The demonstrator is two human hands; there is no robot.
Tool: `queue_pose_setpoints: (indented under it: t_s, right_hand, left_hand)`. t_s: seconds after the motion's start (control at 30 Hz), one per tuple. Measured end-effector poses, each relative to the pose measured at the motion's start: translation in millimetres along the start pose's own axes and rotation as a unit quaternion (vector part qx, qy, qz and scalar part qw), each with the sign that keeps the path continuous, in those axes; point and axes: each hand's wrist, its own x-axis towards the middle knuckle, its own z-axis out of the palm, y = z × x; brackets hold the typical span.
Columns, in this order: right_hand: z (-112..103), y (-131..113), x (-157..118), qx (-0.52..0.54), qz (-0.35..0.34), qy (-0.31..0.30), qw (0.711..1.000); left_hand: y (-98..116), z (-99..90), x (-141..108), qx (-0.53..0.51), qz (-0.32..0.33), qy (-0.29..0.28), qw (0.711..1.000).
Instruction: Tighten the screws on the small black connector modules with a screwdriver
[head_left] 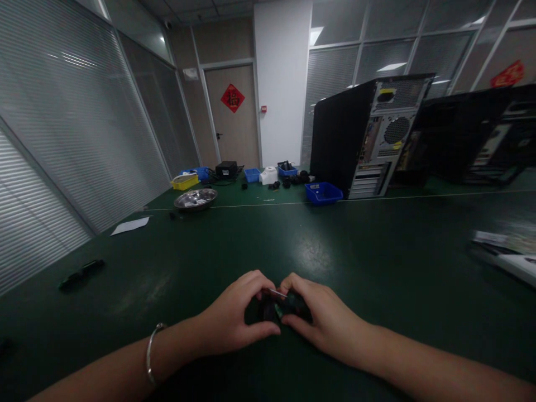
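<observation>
My left hand [247,310] and my right hand [320,315] meet just above the table in front of me. Thumbs and fingers of both are curled around a small dark part [270,308]. It has a bit of green and a thin shiny metal strip or shaft across its top. Its exact kind is hidden by the fingers and the dim light. A silver bangle [149,354] circles my left wrist.
The green table [234,240] bears a dark slim object [81,273] and white paper [130,225] at left. Farther back are a metal dish [196,199], a blue tray [323,194], a yellow tray [185,182] and a black computer tower [343,134]. A blurred white item [519,265] lies right.
</observation>
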Motion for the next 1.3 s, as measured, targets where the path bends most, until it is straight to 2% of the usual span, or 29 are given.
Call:
queue_pose_setpoints:
  t_s: [0.2,0.67,0.9,1.3]
  right_hand:
    - [-2.1,-1.6,-1.1,0.014,-0.016,-0.012,1.0]
    - [-1.3,-1.2,-0.2,0.045,0.006,0.004,0.999]
    - [-0.5,0.3,0.1,0.071,-0.006,0.021,0.997]
    - [-2.4,-1.2,0.0,0.102,-0.018,0.022,0.994]
  left_hand:
    - [0.3,-0.7,-0.5,-0.022,0.008,0.001,1.0]
    - [0.9,0.5,-1.2,-0.038,0.017,0.003,0.999]
    - [1.4,3.6,-1.0,-0.059,0.032,0.012,0.998]
    - [0.8,3.1,-0.7,-0.089,0.009,0.025,0.996]
